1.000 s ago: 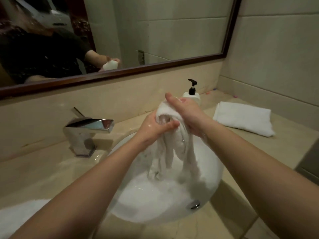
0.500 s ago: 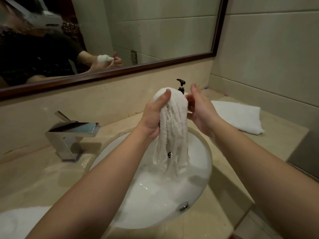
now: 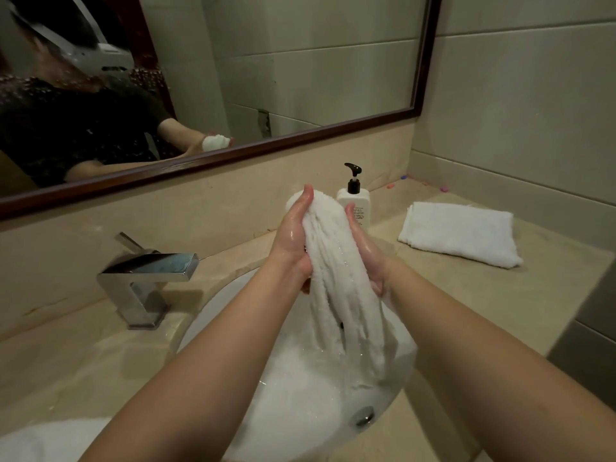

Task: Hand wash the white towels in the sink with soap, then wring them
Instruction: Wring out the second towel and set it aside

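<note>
1. Head view, the hands: the left hand (image 3: pixel 293 241) and the right hand (image 3: pixel 365 251) press a wet, bunched white terry towel (image 3: pixel 336 281) between their palms above the round white ceramic sink (image 3: pixel 213 305). The left fingers lie nearly straight up the cloth; the right fingers curl round its far side. Both hands glisten with water.
2. Head view, the towel: its upper end sits between the palms and its lower end hangs in ropey folds down into the white suds (image 3: pixel 300 388) filling the basin, so it is soaked and soaped.
3. Head view, the counter: a folded white towel (image 3: pixel 461 233) lies dry-looking on the beige stone counter (image 3: pixel 433 295) to the right, well apart from the sink. Another white cloth (image 3: pixel 43 441) shows at the lower left edge; its state I cannot tell.
4. Nearby stand a white pump soap bottle (image 3: pixel 355 203) behind the hands and a square chrome tap (image 3: pixel 146 278), not running.
5. Judgement: washing of this towel looks under way, with wringing about to start; the folded towel appears still unwashed.
</note>
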Available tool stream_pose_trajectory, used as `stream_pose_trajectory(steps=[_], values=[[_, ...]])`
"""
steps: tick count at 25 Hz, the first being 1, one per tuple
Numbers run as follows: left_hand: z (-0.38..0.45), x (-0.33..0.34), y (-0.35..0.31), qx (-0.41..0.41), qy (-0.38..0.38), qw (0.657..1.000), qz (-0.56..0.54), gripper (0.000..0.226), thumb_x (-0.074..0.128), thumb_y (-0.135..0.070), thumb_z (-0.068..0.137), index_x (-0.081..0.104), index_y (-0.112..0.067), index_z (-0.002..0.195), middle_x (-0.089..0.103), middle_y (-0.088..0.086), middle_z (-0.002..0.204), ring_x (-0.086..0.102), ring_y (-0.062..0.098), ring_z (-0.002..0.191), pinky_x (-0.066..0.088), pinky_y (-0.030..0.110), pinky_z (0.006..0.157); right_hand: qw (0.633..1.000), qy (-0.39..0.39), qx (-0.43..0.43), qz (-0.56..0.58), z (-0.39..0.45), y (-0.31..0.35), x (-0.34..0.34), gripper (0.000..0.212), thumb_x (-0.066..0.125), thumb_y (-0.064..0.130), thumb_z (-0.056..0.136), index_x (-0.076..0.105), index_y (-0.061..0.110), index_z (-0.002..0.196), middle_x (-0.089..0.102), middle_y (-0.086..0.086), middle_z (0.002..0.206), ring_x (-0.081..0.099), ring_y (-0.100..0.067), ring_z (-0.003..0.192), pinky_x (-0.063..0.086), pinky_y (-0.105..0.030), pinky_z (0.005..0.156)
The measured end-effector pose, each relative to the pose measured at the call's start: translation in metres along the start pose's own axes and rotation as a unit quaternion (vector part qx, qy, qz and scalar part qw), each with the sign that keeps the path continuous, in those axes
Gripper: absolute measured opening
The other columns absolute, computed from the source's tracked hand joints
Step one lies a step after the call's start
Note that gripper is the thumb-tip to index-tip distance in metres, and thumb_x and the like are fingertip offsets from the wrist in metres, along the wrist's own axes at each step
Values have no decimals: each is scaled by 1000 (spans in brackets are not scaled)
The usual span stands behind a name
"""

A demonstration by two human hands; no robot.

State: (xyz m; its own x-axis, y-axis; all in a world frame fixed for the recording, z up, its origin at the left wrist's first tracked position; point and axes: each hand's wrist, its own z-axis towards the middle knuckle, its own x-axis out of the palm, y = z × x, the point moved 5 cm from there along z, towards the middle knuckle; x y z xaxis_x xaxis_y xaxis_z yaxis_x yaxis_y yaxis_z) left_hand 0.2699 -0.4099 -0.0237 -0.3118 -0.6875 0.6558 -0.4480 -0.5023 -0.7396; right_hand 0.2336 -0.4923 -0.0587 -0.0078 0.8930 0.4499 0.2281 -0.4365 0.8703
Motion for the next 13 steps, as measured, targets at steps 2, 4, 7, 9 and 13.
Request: stream_pose_trajectory(steps=[2,4,7,9,13], values=[[8,-16,-6,24,-66,996,54,67,79,-51,82,65,2,121,71,24,117,73,38,102,56,52,97,1000,30,4,6,-8,-12,2,87,44,82,83,56,19,142,58,-19,140,56,-35,129,37,-52,115],[9,-29,-15,72,-175,966,179,56,85,-47,77,69,-2,107,76,16,104,76,29,89,62,45,83,1000,11,-6,-28,-20,-16,4,68,54,67,86,64,16,130,69,-15,123,66,-30,115,46,-49,108],[8,-35,-24,126,-242,869,413,56,79,-59,78,67,-4,81,69,6,80,68,22,75,58,39,71,994,-31,-18,-101,-26,-18,4,54,76,46,81,69,11,121,73,-19,113,71,-36,105,53,-51,99],[4,-35,-21,124,-194,868,440,59,66,-68,84,67,-10,78,68,3,78,66,21,76,53,33,70,990,-61,-15,-124,-25,-19,1,51,76,43,80,69,12,120,75,-17,106,73,-36,97,56,-50,93],[9,-48,11,7,-39,996,84,88,38,-79,90,70,-4,123,73,20,118,71,34,109,53,48,102,1000,-5,6,-13,-23,-17,8,37,53,36,91,69,5,104,70,-13,77,68,-24,66,55,-31,64]])
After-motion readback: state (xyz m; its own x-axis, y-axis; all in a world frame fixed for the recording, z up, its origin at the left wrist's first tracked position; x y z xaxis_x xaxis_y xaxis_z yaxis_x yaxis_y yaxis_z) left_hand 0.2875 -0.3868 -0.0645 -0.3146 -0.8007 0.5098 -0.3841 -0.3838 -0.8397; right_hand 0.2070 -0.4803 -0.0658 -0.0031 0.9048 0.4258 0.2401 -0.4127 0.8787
